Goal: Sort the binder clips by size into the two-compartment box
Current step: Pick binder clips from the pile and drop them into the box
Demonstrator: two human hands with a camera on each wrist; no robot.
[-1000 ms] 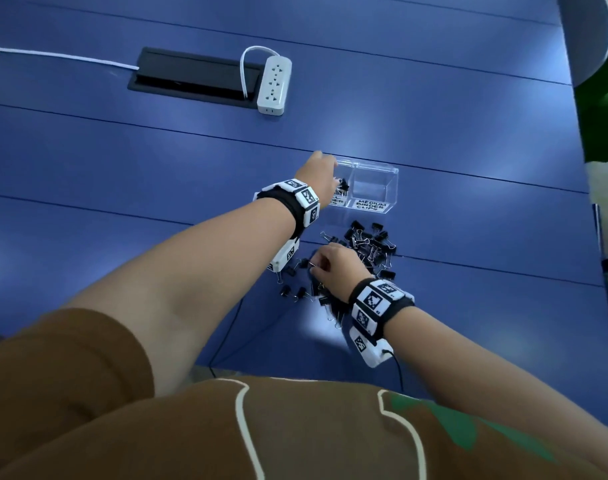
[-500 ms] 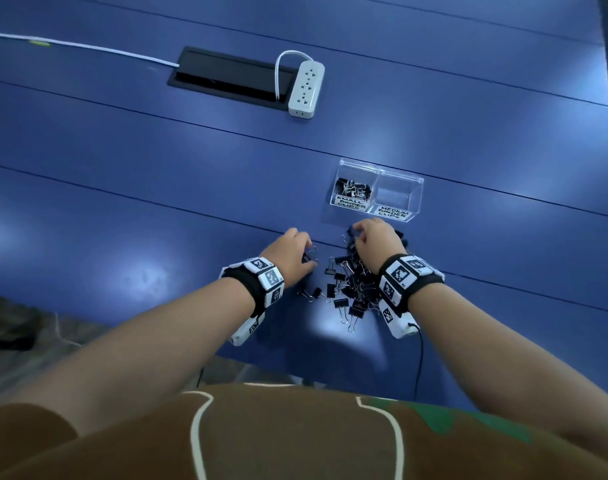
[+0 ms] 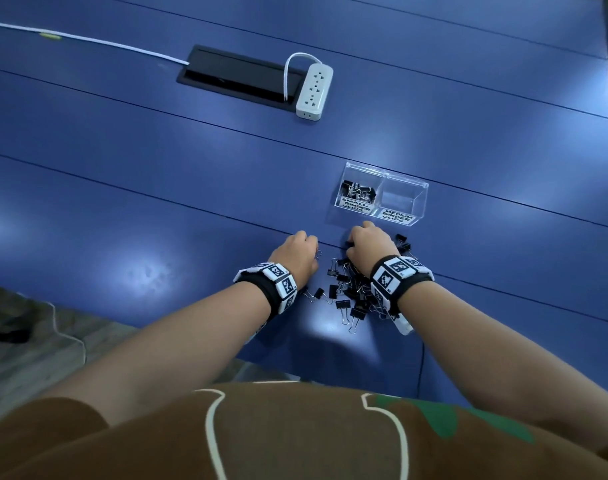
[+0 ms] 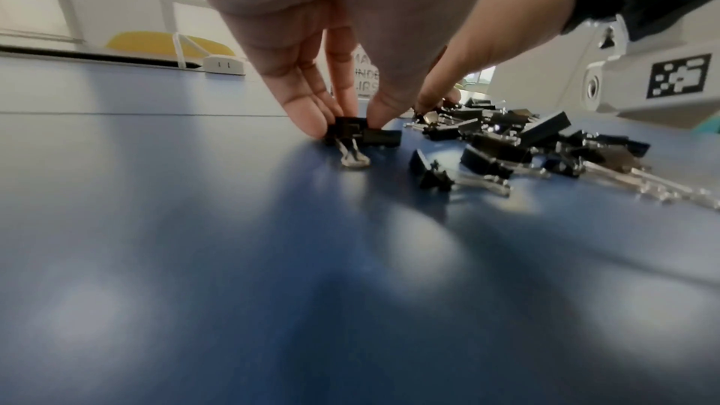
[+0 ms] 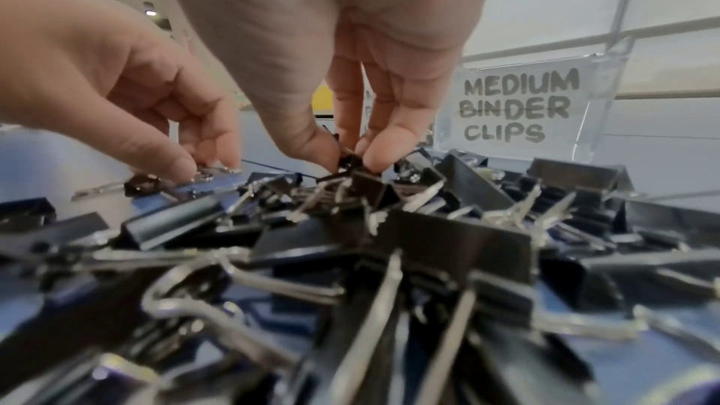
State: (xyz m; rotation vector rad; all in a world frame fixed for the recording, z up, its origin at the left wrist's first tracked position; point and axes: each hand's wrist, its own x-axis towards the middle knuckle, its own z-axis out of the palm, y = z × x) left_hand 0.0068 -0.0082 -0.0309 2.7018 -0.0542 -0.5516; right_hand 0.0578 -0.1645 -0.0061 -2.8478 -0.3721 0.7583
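I see my left hand (image 4: 350,51) pinching a small black binder clip with silver handles (image 4: 350,134) against the glossy blue table (image 3: 157,202), at nine o'clock of the loose heap of black binder clips (image 3: 356,289). My right hand (image 5: 342,57) pinches another small black clip (image 5: 348,162) atop that heap. The clear two-compartment plastic box (image 3: 404,202) sits just beyond at twelve o'clock, small clips in its left compartment. Open tabletop spreads from nine to eleven o'clock; the near table edge runs below my wrists.
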